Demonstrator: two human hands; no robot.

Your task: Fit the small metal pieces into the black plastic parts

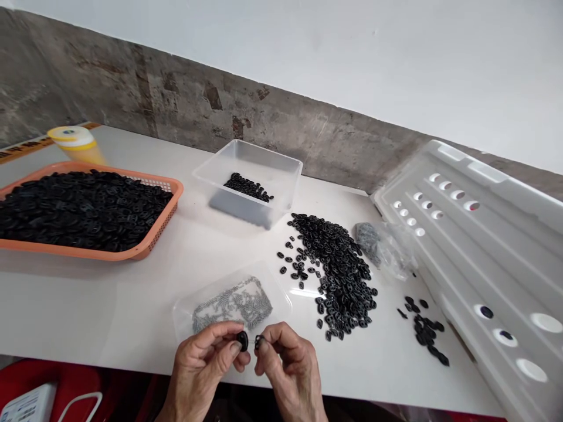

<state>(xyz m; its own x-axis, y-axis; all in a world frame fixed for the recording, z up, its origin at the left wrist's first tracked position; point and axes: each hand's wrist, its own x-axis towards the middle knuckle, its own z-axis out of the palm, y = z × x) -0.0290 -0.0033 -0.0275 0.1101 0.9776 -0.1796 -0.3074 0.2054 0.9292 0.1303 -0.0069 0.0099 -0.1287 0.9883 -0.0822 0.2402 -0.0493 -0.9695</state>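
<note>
Close together at the table's front edge, both hands pinch small parts. My left hand (204, 363) grips a dark oval plastic piece (242, 340) between thumb and fingers. Facing it, my right hand (292, 366) holds a smaller black piece (258, 341), partly hidden by the fingertips. Something thin and metallic seems to bridge the short gap between the two pieces. Just beyond my hands lies a clear shallow tray (281, 287) with many tiny grey metal parts (233, 305), which look like springs or pins. To its right spreads a pile of black two-holed oval pieces (341, 269).
An orange basket (176, 199) heaped with black pieces stands at left, before a yellow-lidded cup (77, 143). A clear bin (285, 193) holds some black pieces. At right are a plastic bag (393, 249) of grey parts, a small black heap (426, 331) and a leaning white panel (497, 252).
</note>
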